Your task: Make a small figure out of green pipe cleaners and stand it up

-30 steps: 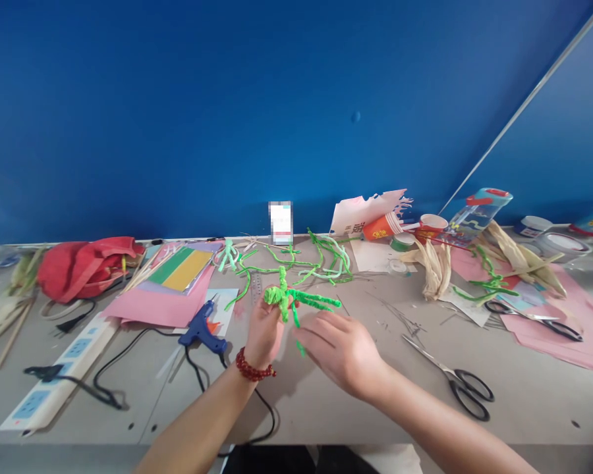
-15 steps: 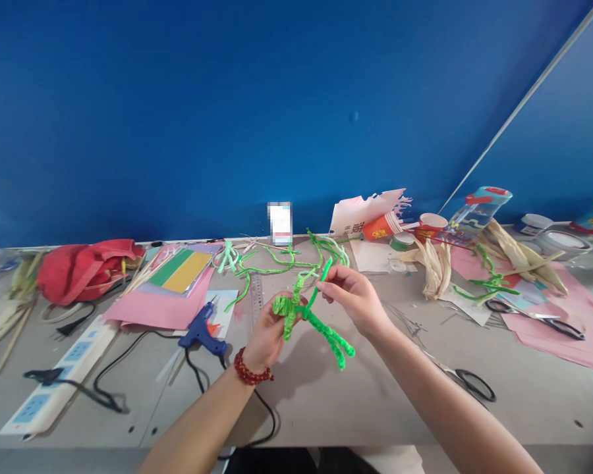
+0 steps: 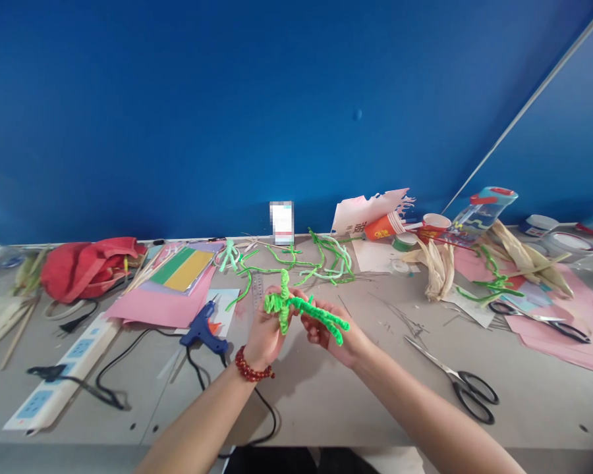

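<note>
Head view: the person's left hand (image 3: 265,329) was closed around the middle of a green pipe-cleaner figure (image 3: 282,304), which was held above the table (image 3: 326,411) in front of the person, a red bead bracelet (image 3: 254,367) at that wrist. The right hand (image 3: 329,334) was half curled just beside it, its fingers (image 3: 316,336) under the figure's doubled limb; how firmly they pinched could not be told. Holding both hands this close kept the twisted joint steady and the limb supported near the body. A blue hot glue gun (image 3: 202,336) lay near the left hand, loose green pipe cleaners (image 3: 331,263) farther ahead, and black-handled scissors (image 3: 477,397) well to the right.
</note>
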`<state>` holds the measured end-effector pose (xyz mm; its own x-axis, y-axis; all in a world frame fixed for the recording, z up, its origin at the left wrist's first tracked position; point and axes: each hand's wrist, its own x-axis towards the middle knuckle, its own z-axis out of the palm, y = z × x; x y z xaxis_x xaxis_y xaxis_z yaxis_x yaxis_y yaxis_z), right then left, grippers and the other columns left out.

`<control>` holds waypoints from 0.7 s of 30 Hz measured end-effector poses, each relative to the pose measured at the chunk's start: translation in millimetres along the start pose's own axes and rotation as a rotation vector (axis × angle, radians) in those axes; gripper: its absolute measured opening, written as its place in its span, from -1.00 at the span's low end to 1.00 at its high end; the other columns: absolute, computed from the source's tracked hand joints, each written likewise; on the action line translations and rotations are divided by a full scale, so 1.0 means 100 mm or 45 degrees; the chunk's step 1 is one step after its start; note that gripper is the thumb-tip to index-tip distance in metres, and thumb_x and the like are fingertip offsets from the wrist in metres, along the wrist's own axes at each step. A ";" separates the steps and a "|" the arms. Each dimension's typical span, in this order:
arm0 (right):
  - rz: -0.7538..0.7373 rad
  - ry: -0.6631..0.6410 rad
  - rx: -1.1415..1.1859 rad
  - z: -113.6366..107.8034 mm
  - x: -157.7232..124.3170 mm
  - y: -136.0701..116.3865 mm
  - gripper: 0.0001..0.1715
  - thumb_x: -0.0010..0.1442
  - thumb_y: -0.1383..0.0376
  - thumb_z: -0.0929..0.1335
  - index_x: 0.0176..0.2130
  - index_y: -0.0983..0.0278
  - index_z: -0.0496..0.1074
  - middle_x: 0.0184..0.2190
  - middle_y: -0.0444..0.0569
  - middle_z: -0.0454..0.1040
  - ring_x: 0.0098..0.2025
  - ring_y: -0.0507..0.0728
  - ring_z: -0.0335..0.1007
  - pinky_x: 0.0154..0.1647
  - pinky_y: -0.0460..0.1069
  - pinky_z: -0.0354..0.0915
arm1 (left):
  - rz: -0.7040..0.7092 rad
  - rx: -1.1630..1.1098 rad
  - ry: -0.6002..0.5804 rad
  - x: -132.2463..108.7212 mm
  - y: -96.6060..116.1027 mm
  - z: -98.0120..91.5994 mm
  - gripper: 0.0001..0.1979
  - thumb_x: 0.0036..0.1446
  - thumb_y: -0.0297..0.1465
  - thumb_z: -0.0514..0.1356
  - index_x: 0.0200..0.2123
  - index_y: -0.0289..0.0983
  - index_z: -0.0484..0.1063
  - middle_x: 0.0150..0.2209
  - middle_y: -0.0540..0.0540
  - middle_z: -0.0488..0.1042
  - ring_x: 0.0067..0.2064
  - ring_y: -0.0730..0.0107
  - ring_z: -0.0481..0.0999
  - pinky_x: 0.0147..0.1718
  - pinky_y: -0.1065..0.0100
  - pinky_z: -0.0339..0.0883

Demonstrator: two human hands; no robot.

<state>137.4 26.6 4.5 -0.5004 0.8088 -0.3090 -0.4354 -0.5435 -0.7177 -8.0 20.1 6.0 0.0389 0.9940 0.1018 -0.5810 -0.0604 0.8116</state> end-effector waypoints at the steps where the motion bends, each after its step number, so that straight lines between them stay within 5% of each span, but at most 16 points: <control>1: 0.045 -0.014 0.050 0.01 -0.01 0.03 -0.66 -0.12 0.20 0.55 -0.44 0.32 0.42 -0.54 -0.14 0.40 -0.58 -0.09 0.14 -0.56 -0.15 0.06 | 0.001 0.015 0.018 0.00 0.00 0.00 -0.76 -0.14 -0.37 0.45 -0.42 -0.21 0.45 -0.37 0.01 0.46 -0.34 0.41 0.45 -0.33 0.35 0.34; 7: 0.123 -0.019 0.014 0.02 -0.10 0.18 -0.64 0.05 0.06 0.47 -0.40 0.29 0.40 -0.53 -0.16 0.35 -0.59 -0.09 0.06 -0.63 -0.17 -0.05 | -0.026 0.031 0.104 0.00 0.01 0.04 -0.73 -0.17 -0.43 0.46 -0.43 -0.20 0.43 -0.44 0.06 0.41 -0.35 0.43 0.45 -0.32 0.37 0.34; 11: -0.394 0.211 -0.611 -0.06 -0.19 0.30 -0.63 0.18 0.00 0.36 -0.36 0.26 0.37 -0.47 -0.10 0.39 -0.55 -0.02 0.19 -0.57 -0.10 0.15 | -0.012 0.040 0.179 0.02 0.00 0.04 -0.74 -0.16 -0.42 0.45 -0.43 -0.22 0.42 -0.48 0.08 0.37 -0.40 0.47 0.41 -0.35 0.39 0.32; 14: -0.730 0.367 -1.006 -0.11 -0.22 0.36 -0.68 0.15 0.12 0.40 -0.12 0.21 0.40 -0.22 0.01 0.45 -0.35 0.09 0.35 -0.41 -0.04 0.31 | 0.014 0.046 0.243 0.02 -0.05 0.03 -0.72 -0.15 -0.39 0.45 -0.47 -0.24 0.38 -0.51 0.08 0.34 -0.43 0.50 0.38 -0.36 0.40 0.32; 17: -0.787 0.313 -1.204 -0.09 -0.19 0.37 -0.54 0.13 0.20 0.42 0.03 0.17 0.37 -0.12 0.04 0.47 -0.25 0.15 0.39 -0.28 0.03 0.37 | 0.012 0.043 0.274 0.02 -0.08 0.02 -0.72 -0.15 -0.39 0.44 -0.46 -0.24 0.37 -0.52 0.09 0.34 -0.44 0.49 0.38 -0.38 0.40 0.31; 21: -0.738 0.250 -1.005 -0.03 -0.12 0.36 -0.67 0.18 0.25 0.38 -0.03 0.20 0.37 -0.11 0.05 0.49 -0.29 0.12 0.42 -0.22 0.04 0.38 | 0.016 0.101 0.288 0.01 -0.07 0.01 -0.75 -0.16 -0.47 0.39 -0.46 -0.24 0.35 -0.50 0.08 0.40 -0.42 0.48 0.41 -0.39 0.43 0.29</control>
<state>130.4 -1.8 -19.6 -0.2044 0.9633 0.1737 0.0844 0.1942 -0.9773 -2.5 21.3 0.9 -0.1564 0.9876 -0.0121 -0.5141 -0.0710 0.8548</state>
